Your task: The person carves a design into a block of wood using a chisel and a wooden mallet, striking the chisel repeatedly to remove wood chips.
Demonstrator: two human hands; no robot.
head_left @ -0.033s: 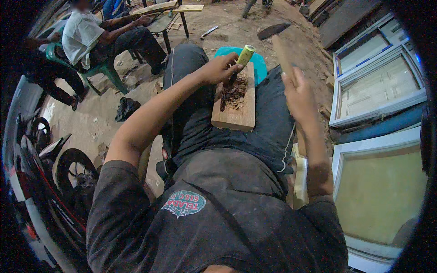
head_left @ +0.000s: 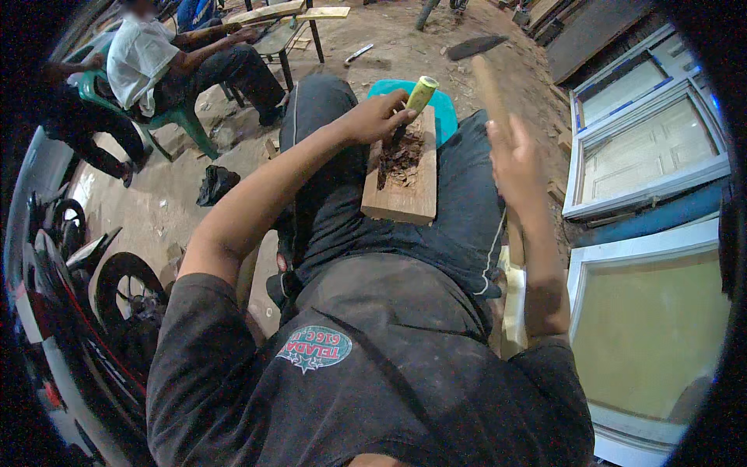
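Note:
A wooden block [head_left: 420, 198] lies across my thighs, its upper face carved into a rough hollow full of dark shavings [head_left: 402, 162]. My left hand [head_left: 381, 117] is closed round a chisel with a yellow-green handle [head_left: 421, 94], tilted over the far part of the hollow. The chisel's lower end is hidden by my fingers and the shavings. My right hand [head_left: 515, 159], a little blurred, grips the pale wooden handle of a hammer [head_left: 492, 89]. The hammer's dark, pointed head is up and away from the chisel, to its right.
A teal seat [head_left: 445, 117] shows beyond the block. White-framed panels [head_left: 654, 148] lean on the right. A person [head_left: 144, 66] sits in a green chair [head_left: 194, 128] at far left, near a bench. A motorbike [head_left: 128, 292] stands left; a knife [head_left: 359, 54] lies on the ground.
The hammer has swung slightly up and to the right in my right hand. My left hand, the chisel and the block stay where they were.

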